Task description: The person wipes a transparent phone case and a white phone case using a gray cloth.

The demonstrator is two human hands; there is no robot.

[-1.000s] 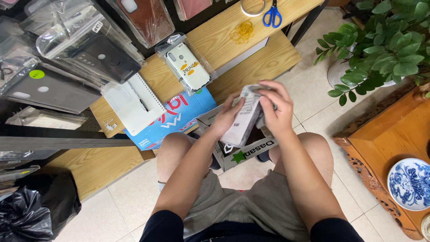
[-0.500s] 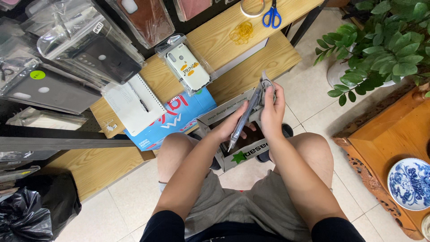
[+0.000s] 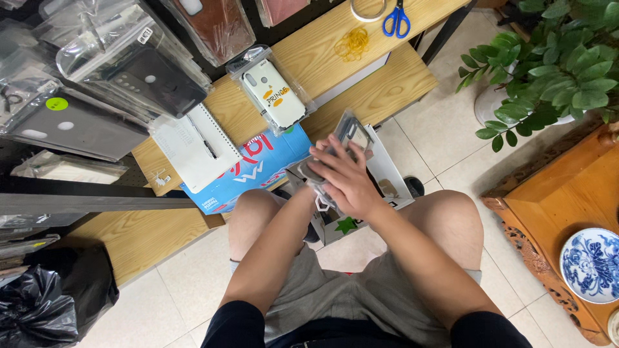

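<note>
Seated person, bare knees apart, viewed from above. Both hands meet in front of the knees over an open cardboard box (image 3: 387, 177) on the tiled floor.

Right hand (image 3: 345, 183) — on top, fingers curled over a phone case in a clear plastic sleeve (image 3: 348, 135), gripping it; the sleeve's upper end sticks out past the fingertips. Left hand (image 3: 308, 174) — mostly hidden beneath the right; it touches the same sleeve from the left side, but whether it is closed around it I cannot tell.

Surroundings:
- Blue printed box (image 3: 248, 171) just left of the hands, on the low wooden shelf (image 3: 380, 90).
- White spiral notebook (image 3: 193, 145) with a pen lying on it, beside the blue box.
- White packaged phone case (image 3: 274, 93) on the wooden table (image 3: 309, 51) above the hands; more bagged cases (image 3: 116, 71) piled to the left.
- Blue-handled scissors (image 3: 394, 19) and yellow rubber bands (image 3: 353, 42) at the table's far end.
- Potted plant (image 3: 554, 61) to the right; blue-and-white plate (image 3: 590, 264) on a carved wooden stand.
- Black plastic bag (image 3: 39, 309) lower left on the floor.
</note>
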